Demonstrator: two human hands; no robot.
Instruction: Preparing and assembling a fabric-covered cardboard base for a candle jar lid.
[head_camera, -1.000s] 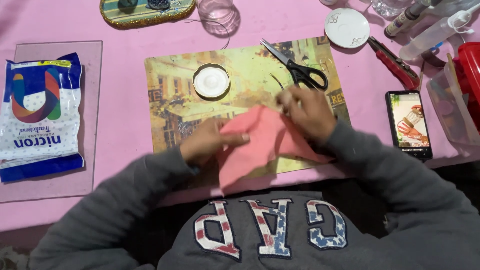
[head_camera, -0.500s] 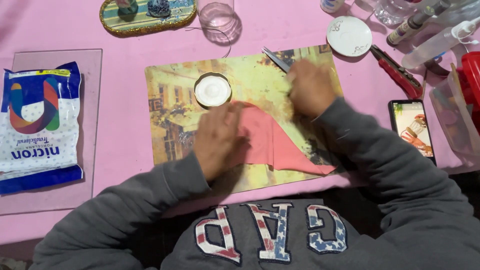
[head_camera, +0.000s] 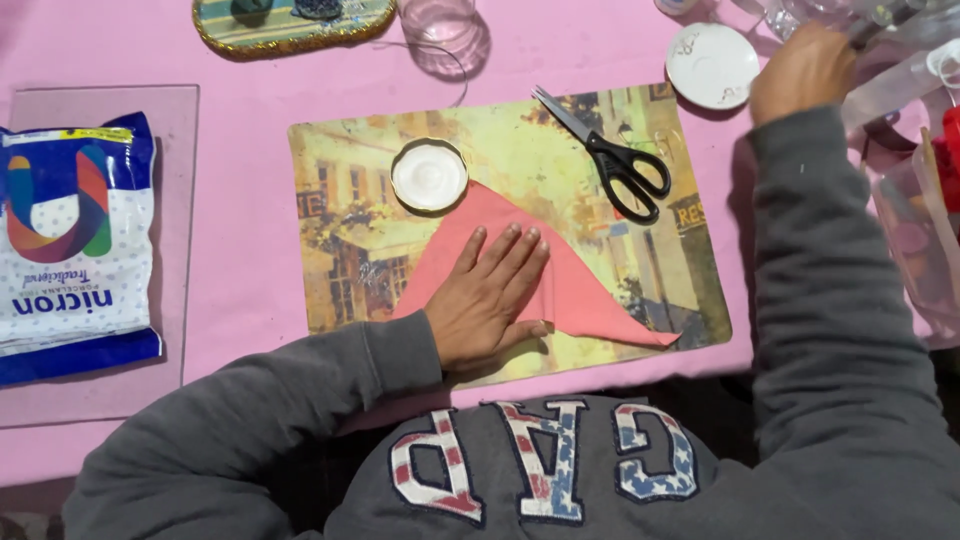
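A salmon-pink triangular sheet (head_camera: 590, 290) lies on a yellow picture placemat (head_camera: 520, 135). My left hand (head_camera: 490, 295) rests flat on the sheet with its fingers spread. Just above the sheet's tip sits a small round white dish with a gold rim (head_camera: 428, 176). Black-handled scissors (head_camera: 620, 165) lie on the placemat's upper right. My right hand (head_camera: 800, 70) is stretched to the far right corner among clear bottles; its fingers are curled and hidden, and I cannot tell whether they hold anything.
A blue and white bag (head_camera: 70, 240) lies on a clear glass sheet (head_camera: 170, 390) at the left. An oval decorated tray (head_camera: 290, 25) and a clear glass (head_camera: 440, 20) stand at the back. A white round plate (head_camera: 712, 65) and clear plastic containers (head_camera: 920, 230) crowd the right.
My right hand has left the pink sheet and scissors and reached up to the far right corner. My left hand stays flat on the sheet, now lying as a triangle.
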